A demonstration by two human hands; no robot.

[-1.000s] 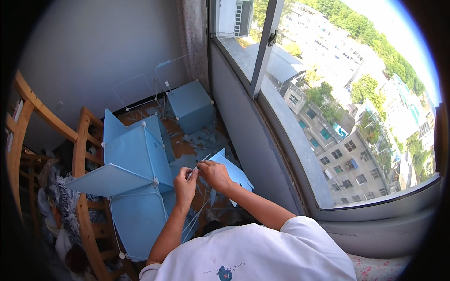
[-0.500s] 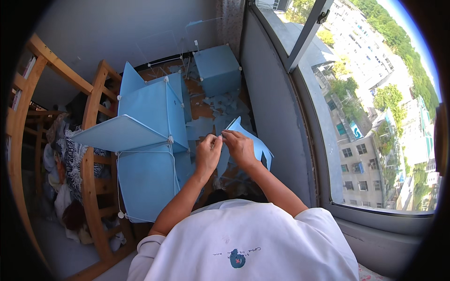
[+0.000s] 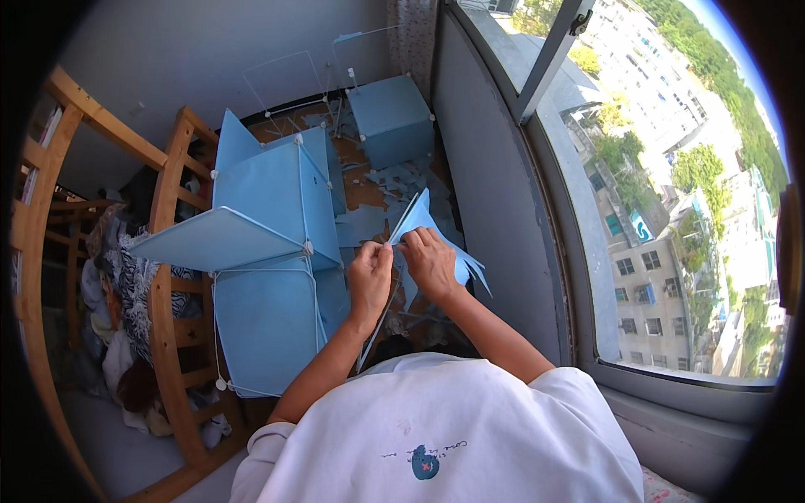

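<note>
My left hand (image 3: 370, 275) is closed on a thin pale wire frame (image 3: 376, 331), which slants from beside my forearm up past my fingers. Close on its right, my right hand (image 3: 431, 263) is shut on a light blue plastic sheet (image 3: 464, 268). The sheet's edge runs along the frame; its upper end rises to a point, and ragged strips hang off to the right. Both hands' fingertips are bent inward, nearly touching. What lies between the fingertips is hidden.
To the left stand blue panel cubes (image 3: 264, 323) with white connectors. Another blue cube (image 3: 392, 117) is at the back, beside bare wire frames (image 3: 289, 84). Torn blue scraps (image 3: 362, 225) litter the floor. A wooden ladder-like frame (image 3: 168, 335) stands left; a window (image 3: 671, 210) is right.
The frame and sheet have tilted, with their upper end now higher and the frame's lower part showing beside my left forearm. My right hand has shifted slightly right; both hands keep their grip.
</note>
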